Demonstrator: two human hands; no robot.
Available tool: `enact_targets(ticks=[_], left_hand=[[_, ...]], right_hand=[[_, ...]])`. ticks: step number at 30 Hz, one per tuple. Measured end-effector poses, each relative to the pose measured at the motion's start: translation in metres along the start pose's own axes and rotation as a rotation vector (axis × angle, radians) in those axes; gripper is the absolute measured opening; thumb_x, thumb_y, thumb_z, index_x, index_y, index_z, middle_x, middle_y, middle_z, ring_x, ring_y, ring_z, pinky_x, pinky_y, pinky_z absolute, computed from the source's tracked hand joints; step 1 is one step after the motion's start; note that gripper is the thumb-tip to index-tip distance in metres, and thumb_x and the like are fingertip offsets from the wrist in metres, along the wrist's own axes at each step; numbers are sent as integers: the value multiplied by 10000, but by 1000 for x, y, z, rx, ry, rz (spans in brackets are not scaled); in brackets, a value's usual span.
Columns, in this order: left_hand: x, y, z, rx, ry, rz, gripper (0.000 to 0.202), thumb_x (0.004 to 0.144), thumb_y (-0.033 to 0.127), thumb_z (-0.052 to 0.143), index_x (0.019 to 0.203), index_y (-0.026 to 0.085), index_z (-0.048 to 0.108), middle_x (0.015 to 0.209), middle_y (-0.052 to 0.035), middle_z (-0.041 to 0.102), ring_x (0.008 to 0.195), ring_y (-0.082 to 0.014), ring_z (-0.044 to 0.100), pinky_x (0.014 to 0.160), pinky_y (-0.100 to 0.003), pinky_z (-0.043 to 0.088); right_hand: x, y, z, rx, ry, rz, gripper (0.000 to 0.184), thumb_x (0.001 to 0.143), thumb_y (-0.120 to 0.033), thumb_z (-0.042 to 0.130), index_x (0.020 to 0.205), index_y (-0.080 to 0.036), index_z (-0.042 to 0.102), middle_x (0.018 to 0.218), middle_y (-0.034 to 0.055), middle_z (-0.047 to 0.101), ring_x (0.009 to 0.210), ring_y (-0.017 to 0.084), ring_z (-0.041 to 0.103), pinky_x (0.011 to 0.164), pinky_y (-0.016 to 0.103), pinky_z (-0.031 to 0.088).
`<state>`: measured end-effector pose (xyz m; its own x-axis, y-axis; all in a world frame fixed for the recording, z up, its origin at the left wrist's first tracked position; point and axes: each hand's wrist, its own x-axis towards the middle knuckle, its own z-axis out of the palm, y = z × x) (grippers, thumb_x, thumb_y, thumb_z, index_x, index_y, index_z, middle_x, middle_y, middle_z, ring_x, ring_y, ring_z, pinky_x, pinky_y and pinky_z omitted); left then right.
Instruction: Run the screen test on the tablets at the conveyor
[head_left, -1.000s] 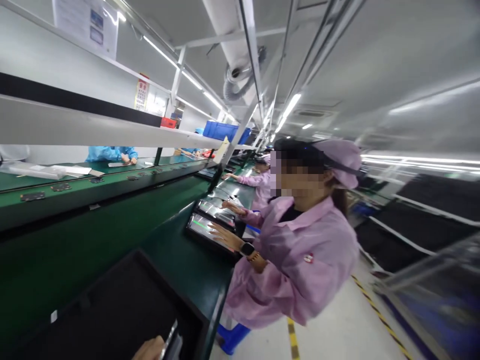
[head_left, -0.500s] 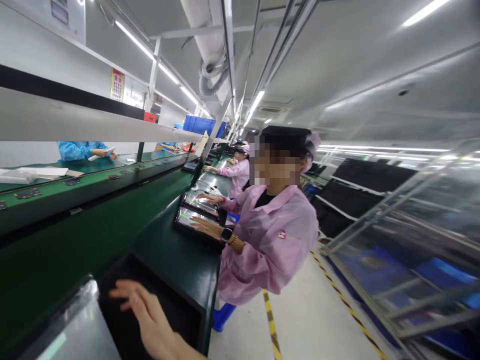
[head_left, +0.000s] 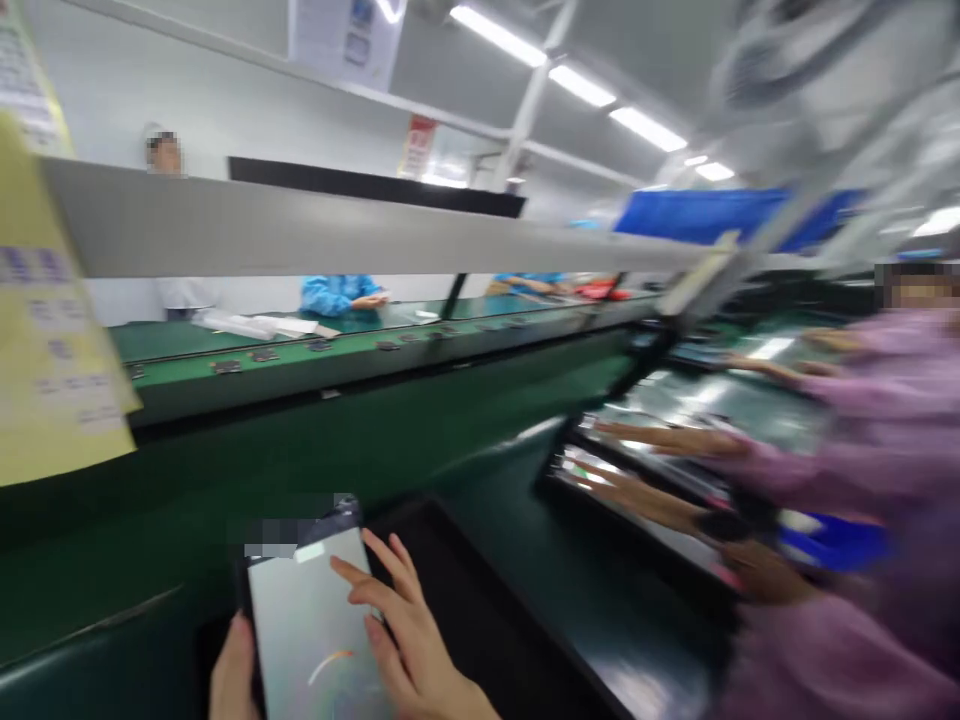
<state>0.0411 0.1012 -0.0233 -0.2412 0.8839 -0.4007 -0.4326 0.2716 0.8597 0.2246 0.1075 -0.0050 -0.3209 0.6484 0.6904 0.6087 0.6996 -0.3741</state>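
A tablet (head_left: 307, 620) with a lit, pale screen and a curved orange-white line on it is tilted up in front of me. My left hand (head_left: 232, 672) grips its left edge, with the thumb side showing and the other fingers hidden. Over the right side of the screen, my right hand (head_left: 420, 635) has its fingers spread; whether the fingertips touch the glass I cannot tell. Beneath and to the right of the tablet lies a black tray (head_left: 480, 610) on the green bench.
A co-worker in a pink sleeve (head_left: 817, 650) works at the right over tablets in a black tray (head_left: 630, 530). Ahead runs a raised green ledge (head_left: 360, 365) bearing small dark boards. A yellow sheet (head_left: 60, 330) hangs at the left, near a grey rail (head_left: 375, 235).
My view has swung left, moving the co-worker to the right side. My right hand has gone from above the black tray to the tablet's screen. My left hand has come into view on the tablet.
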Motion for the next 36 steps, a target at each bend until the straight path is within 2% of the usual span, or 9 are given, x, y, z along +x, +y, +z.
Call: enact_targets(ticks=[3,5,8,14,18,22,26,31,36], left_hand=[[-4,7,-18,-43,-85,-56,730,550,683,705,990,101,682,1070,-131,674,1087,-365,567,924,-441,482],[-5,8,-18,-53,-92,-18,678,629,648,675,1043,111,666,1096,-119,666,1121,-348,551,944,-430,470],[-4,10,-13,-43,-90,3,640,634,626,682,1043,134,674,1055,-100,684,1112,-357,555,938,-442,473],[-9,14,-14,-4,-58,-12,589,686,621,632,996,123,693,1039,-108,687,1110,-353,557,952,-453,457],[-14,12,-15,-72,-83,-11,684,700,683,561,1126,154,642,1097,-99,667,1111,-335,560,975,-456,437],[-15,6,-20,-105,-107,12,710,702,683,553,1155,142,630,1156,-116,639,1171,-339,513,1030,-445,388],[-17,2,-23,-166,-128,-23,747,621,697,630,1161,181,632,1205,-94,615,1189,-357,492,1007,-453,416],[-30,4,-11,-290,-92,11,662,605,699,650,1102,262,664,1215,-31,616,1173,-349,508,947,-454,471],[-37,6,-6,-303,-13,35,581,538,687,704,947,275,725,1102,-8,674,1286,-329,389,1066,-396,361]], right_hand=[[3,-8,4,-28,-60,-19,246,863,-114,406,1083,-211,458,1305,48,553,1380,252,223,1129,529,115],[8,-15,5,-33,-102,-17,253,864,-127,414,1100,-212,448,1332,50,528,1389,273,186,1114,574,128],[14,-18,3,-20,-149,1,252,867,-133,420,1103,-221,423,1358,42,502,1395,297,145,1089,623,150],[5,-8,1,49,155,132,239,903,-131,367,1112,-227,431,1310,73,544,1349,263,301,1071,604,227],[-3,-1,4,104,190,190,263,935,-176,373,1177,-233,457,1313,74,539,1337,268,322,1052,591,288],[-6,3,8,185,216,393,409,963,-265,376,1371,-234,377,1407,76,435,1342,257,319,1019,478,407],[-10,4,9,341,318,542,367,982,-306,348,1321,-227,462,1319,78,534,1241,227,470,996,403,449],[-11,1,7,250,369,432,360,974,-257,352,1319,-255,455,1306,66,540,1237,237,470,979,427,459],[19,5,-11,10,283,301,400,958,-249,374,1354,-284,415,1414,63,410,1351,302,280,983,533,427]])
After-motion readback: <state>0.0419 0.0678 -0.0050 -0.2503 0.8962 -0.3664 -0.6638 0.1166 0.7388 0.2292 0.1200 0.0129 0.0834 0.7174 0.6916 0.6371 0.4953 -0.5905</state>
